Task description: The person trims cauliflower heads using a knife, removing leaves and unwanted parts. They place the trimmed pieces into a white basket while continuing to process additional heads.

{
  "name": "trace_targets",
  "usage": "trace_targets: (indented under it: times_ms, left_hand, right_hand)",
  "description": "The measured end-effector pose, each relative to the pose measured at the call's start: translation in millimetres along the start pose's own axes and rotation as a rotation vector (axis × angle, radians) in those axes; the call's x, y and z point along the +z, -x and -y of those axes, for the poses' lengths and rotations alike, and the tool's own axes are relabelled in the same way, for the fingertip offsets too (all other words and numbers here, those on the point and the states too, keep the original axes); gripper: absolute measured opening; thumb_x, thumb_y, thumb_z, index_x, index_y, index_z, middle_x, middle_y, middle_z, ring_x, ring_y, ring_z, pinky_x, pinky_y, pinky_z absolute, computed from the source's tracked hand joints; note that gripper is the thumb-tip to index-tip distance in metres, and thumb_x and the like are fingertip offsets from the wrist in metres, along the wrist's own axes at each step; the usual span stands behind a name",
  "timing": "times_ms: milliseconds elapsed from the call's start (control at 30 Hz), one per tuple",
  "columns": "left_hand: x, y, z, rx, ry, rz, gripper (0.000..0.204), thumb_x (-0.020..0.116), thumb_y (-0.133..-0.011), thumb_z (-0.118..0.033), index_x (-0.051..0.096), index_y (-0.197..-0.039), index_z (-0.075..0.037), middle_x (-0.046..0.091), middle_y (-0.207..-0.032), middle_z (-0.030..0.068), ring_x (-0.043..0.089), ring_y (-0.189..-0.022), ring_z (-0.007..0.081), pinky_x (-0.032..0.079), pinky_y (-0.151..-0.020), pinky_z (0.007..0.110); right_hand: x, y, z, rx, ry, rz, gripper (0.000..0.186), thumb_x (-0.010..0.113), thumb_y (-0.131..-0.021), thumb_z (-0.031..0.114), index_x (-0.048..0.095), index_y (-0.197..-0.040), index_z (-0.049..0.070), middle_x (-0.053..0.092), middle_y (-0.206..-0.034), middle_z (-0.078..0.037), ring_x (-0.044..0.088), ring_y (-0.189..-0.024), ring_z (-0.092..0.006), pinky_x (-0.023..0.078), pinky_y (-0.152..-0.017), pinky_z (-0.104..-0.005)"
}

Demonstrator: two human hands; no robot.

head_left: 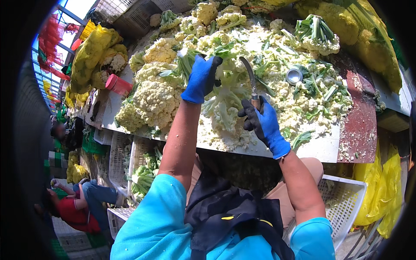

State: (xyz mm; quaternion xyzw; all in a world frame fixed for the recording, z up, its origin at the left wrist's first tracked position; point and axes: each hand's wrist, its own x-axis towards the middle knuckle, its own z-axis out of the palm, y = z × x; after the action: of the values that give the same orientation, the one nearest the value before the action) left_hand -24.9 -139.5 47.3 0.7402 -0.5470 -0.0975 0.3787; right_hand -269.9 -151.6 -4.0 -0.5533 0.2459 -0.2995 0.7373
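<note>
My left hand, in a blue glove with dark fingertips, is closed at a trimmed cauliflower whose pale branching stems face up. The hand itself partly hides the grip. My right hand, gloved the same way, is wrapped round the wooden handle of a curved knife. Its hooked blade points away from me, just right of the cauliflower and apart from my left hand. Whole cauliflowers are heaped left of my left hand, and cut florets and leaf scraps lie around both hands.
Crumbs cover much of the white table. A small metal cup and a leafy cauliflower are at right. Yellow net sacks stand beyond. White crates flank my legs. A person in red sits at lower left.
</note>
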Motion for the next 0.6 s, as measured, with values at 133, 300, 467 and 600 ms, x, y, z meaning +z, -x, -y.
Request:
trace_targets:
  times_ms: [133,300,467,600]
  left_hand:
    - [19.8,4.2,-34.2,-0.211,0.042,-0.022,0.045,0.062,-0.085,-0.029,0.053,-0.115,0.002,0.055,-0.101,0.0286,0.055,-0.097,0.0418,0.055,-0.072,0.042]
    - [38.6,20.6,-47.0,-0.237,0.046,-0.101,0.055,0.057,-0.088,-0.032,0.043,-0.115,0.013,0.050,-0.113,0.0341,0.052,-0.105,0.0445,0.045,-0.090,0.047]
    - [61.4,34.3,-68.8,-0.324,0.123,-0.241,0.056,0.062,-0.088,-0.028,0.038,-0.120,0.011,0.048,-0.113,0.0339,0.053,-0.102,0.0463,0.045,-0.090,0.048]
    - [70.7,43.3,-84.8,-0.268,-0.088,-0.263,0.056,0.066,-0.088,-0.025,0.037,-0.121,0.008,0.045,-0.117,0.0328,0.057,-0.099,0.0473,0.048,-0.084,0.047]
  right_hand:
    - [6.8,-4.0,-6.1,0.021,0.196,-0.060,0.050,0.060,-0.093,0.044,0.054,-0.108,-0.003,0.071,-0.081,-0.014,0.069,-0.064,-0.0180,0.052,-0.056,-0.0313]
    - [9.0,-16.5,-26.4,-0.084,0.386,-0.192,0.046,0.059,-0.094,0.043,0.054,-0.098,-0.003,0.069,-0.078,-0.018,0.070,-0.068,-0.0289,0.052,-0.060,-0.0387]
    - [13.0,-18.5,-8.5,0.159,0.189,-0.208,0.044,0.053,-0.096,0.041,0.054,-0.095,-0.003,0.067,-0.083,-0.023,0.068,-0.072,-0.0334,0.050,-0.058,-0.0420]
    - [-9.8,-28.0,-2.3,0.311,0.060,-0.046,0.049,0.052,-0.096,0.047,0.056,-0.093,-0.002,0.067,-0.083,-0.021,0.067,-0.068,-0.0234,0.049,-0.055,-0.0379]
